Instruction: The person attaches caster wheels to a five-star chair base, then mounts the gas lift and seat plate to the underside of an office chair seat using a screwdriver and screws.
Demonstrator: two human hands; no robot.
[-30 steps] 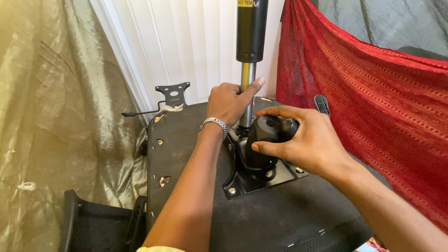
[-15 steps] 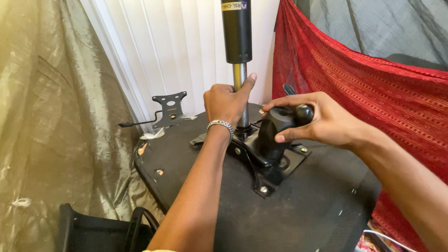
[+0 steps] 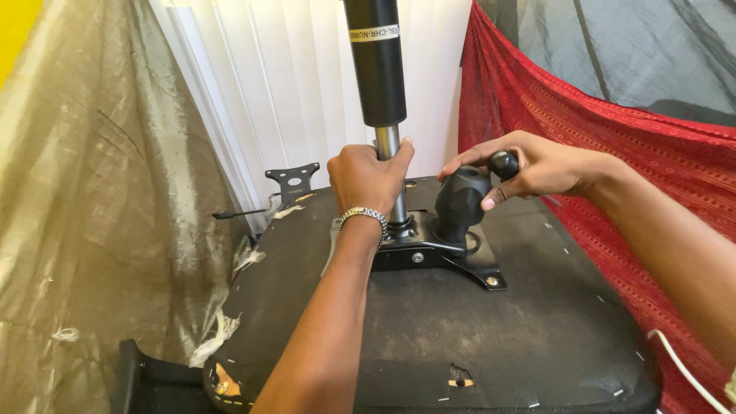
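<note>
- Gripping the silver rod (image 3: 389,153) of an upright gas cylinder (image 3: 376,61), the left hand (image 3: 366,178) is clamped round the metal just under the cylinder's black body, thumb laid up along it.
- At 3 o'clock from that hand, the right hand (image 3: 529,165) is closed on a black knob (image 3: 463,199), fingers curled over the top and thumb pressed to the near side.
- Rod and knob both rise from a black metal plate (image 3: 441,257), bolted flat to the underside of an upturned seat (image 3: 429,330); the knob stands just beside the rod, at its 3 o'clock.
- A silver bracelet (image 3: 363,215) circles the left wrist, just above the plate.
- At 10 o'clock from the plate, a second black bracket (image 3: 291,178) with a thin lever (image 3: 239,214) sticks out past the seat's far edge.
- Torn fabric and staples mark the seat's worn rim at 7 o'clock.
- Behind the seat hang white blinds (image 3: 291,92) at 12 o'clock, an olive sheet (image 3: 100,215) at 9 o'clock and a red patterned cloth (image 3: 613,146) at 3 o'clock.
</note>
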